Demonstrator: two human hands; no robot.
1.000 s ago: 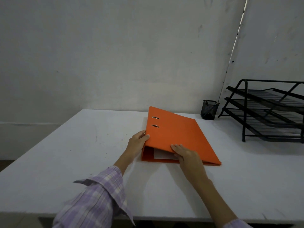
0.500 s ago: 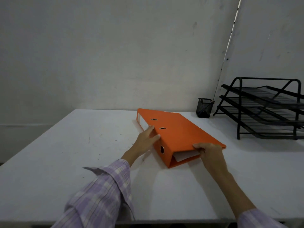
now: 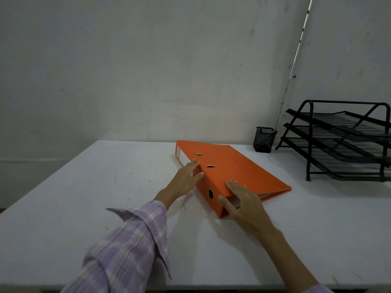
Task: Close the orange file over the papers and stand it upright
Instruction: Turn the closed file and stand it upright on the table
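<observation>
The orange file [image 3: 239,170] lies flat on the white table [image 3: 84,197], cover shut, spine facing left toward me. White papers [image 3: 265,196] show at its near open end. My left hand [image 3: 186,178] rests against the spine with fingers spread, fingertips on the top edge. My right hand [image 3: 243,199] grips the file's near corner, thumb on the spine side and fingers on the cover.
A black mesh pen cup [image 3: 264,142] stands at the back of the table. A black three-tier paper tray [image 3: 347,140] fills the back right. The wall is close behind the table.
The cover came down fully and the file turned so its spine faces me. My right hand slid from the file's right end to its near corner by the spine.
</observation>
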